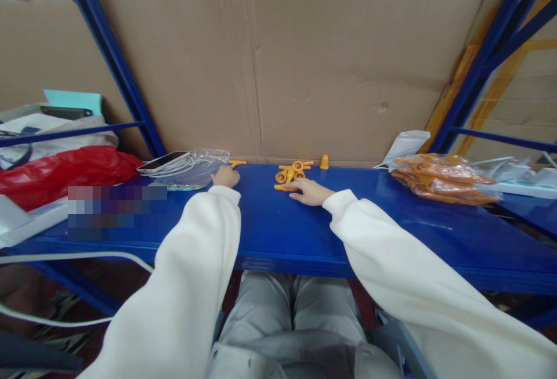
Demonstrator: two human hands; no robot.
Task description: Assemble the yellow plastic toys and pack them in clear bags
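Observation:
My left hand [225, 177] reaches to the back of the blue shelf [270, 228], its fingers curled on a small orange plastic piece [237, 163] next to a clear plastic bag [195, 167]. My right hand [310, 191] lies near a small heap of orange plastic pieces [292, 173], with its fingers stretched out and touching the nearest one. A single orange piece [324, 162] stands upright just behind the heap. Both arms wear white sleeves.
A clear bag full of orange pieces [441, 179] lies on the right of the shelf. A phone with a white cable [163, 161] rests at the left, beside a red bag [56, 173]. Brown cardboard [278, 71] backs the shelf, between blue rack posts.

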